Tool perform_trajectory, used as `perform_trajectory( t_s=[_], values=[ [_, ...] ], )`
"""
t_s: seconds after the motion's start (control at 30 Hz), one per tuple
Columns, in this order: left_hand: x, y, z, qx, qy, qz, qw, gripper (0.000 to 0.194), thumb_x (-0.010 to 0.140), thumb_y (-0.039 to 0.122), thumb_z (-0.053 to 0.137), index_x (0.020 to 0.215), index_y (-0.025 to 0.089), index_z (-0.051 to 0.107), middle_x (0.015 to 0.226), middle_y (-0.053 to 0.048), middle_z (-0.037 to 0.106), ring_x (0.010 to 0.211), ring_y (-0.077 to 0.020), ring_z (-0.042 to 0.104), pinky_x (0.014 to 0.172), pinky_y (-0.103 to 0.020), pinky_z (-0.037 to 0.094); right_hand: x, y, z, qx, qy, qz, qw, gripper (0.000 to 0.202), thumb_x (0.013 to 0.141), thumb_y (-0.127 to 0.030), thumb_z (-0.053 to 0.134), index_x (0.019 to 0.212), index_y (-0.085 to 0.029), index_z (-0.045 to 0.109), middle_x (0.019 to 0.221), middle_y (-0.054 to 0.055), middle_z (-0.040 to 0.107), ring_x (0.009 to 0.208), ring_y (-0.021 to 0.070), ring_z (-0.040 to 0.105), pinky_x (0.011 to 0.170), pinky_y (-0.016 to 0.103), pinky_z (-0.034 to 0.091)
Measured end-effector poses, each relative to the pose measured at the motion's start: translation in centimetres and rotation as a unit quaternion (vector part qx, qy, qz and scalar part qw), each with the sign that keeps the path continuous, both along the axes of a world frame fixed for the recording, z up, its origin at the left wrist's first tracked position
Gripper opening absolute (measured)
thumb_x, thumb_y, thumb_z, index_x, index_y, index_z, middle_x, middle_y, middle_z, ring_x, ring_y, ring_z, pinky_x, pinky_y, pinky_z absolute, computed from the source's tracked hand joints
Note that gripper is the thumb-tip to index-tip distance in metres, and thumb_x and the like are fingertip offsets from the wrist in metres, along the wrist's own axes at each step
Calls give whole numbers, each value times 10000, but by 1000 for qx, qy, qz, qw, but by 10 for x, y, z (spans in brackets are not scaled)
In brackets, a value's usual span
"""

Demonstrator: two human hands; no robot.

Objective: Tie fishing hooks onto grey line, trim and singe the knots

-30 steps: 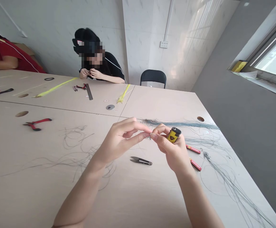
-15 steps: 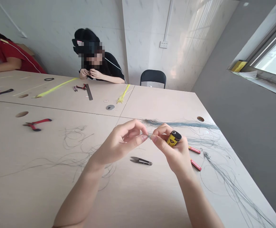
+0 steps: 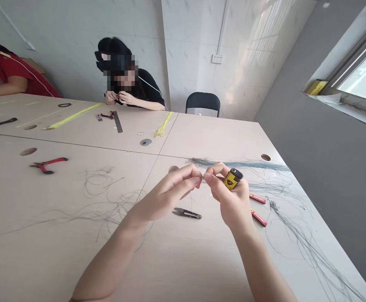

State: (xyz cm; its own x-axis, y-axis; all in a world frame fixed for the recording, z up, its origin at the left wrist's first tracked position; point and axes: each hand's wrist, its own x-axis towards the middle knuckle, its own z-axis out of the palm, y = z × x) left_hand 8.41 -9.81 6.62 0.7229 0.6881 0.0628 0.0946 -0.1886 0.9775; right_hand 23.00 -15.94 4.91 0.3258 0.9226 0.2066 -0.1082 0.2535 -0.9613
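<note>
My left hand [image 3: 178,186] is closed in a pinch, thumb against forefinger, on a thin cord that is mostly hidden. Close beside it, my right hand [image 3: 227,188] pinches at the same spot with thumb and forefinger. A yellow and black lighter [image 3: 232,179] is tucked in the right hand, its top pointing up and away from me. Below the hands, thread snips [image 3: 187,213] lie on the table. Two red lighters [image 3: 258,217] rest beside my right wrist. Loose grey-green cords [image 3: 116,205] are spread beneath and left of my left arm.
Bundles of blue-grey cord [image 3: 249,165] lie beyond my hands and along the right edge [image 3: 305,239]. Red-handled pliers [image 3: 48,165] are at left. Across the table [image 3: 208,132] a co-worker in black [image 3: 148,84] sits near yellow cords [image 3: 163,126], a ruler [image 3: 118,121] and an unoccupied chair [image 3: 203,102].
My left hand has moved slightly right and up, its fingers drawn closer together. The right hand has shifted slightly, with the lighter still in it. The cord tip between them shows less now.
</note>
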Motion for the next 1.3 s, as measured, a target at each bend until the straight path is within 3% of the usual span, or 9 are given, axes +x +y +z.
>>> perform_trajectory(
  t_s=[0.13,0.27,0.47,0.67,0.8,0.93,1.03,1.3],
  values=[
    [7,1,-7,-31,-32,27,999,320,993,467,468,803,212,501,603,59,309,558,-100,266,531,-272,214,5,7,-8,-11,24,-10,1000,229,806,-349,710,700,-189,586,548,-72,367,470,58,195,470,261,197],
    [13,3,-13,-88,-96,45,990,281,989,429,493,810,213,489,589,70,280,528,-85,230,503,-251,187,9,12,-12,-35,47,-20,998,240,784,-372,726,711,-188,589,524,-89,293,464,54,154,450,250,160],
    [20,1,-15,-151,-158,75,973,259,968,359,529,765,205,478,561,86,213,499,-72,164,461,-216,146,9,9,-7,-69,94,70,991,217,839,-366,652,745,-204,541,508,-99,245,465,60,148,450,234,155],
    [24,-3,-19,-134,-185,69,971,268,961,381,552,763,205,516,538,93,211,473,-64,154,438,-206,149,8,10,-6,-52,92,53,993,198,827,-375,677,797,-195,601,518,-100,267,446,50,155,441,230,145],
    [24,-3,-25,-97,-184,103,973,250,967,399,547,800,214,532,527,95,217,473,-67,171,450,-207,175,10,11,-3,-55,143,104,983,308,840,-485,579,783,-183,572,635,-54,445,419,28,181,431,228,138],
    [26,-4,-30,-50,-174,127,975,272,972,428,539,803,217,512,523,97,206,472,-70,180,452,-219,174,10,13,-1,-91,188,179,961,468,813,-658,552,730,-199,512,495,-96,295,398,44,133,401,215,108],
    [29,-6,-32,-19,-170,144,975,281,979,434,525,805,213,510,516,97,226,469,-73,204,451,-226,183,8,15,-4,-107,200,194,954,530,801,-715,557,678,-207,469,455,-116,218,400,44,90,383,200,97],
    [37,-13,-40,-1,-195,155,968,259,996,397,498,815,212,505,545,89,289,458,-64,262,435,-210,220,3,17,-11,-146,188,160,958,492,796,-646,541,598,-214,412,412,-119,179,394,39,52,362,181,94]
  ],
)
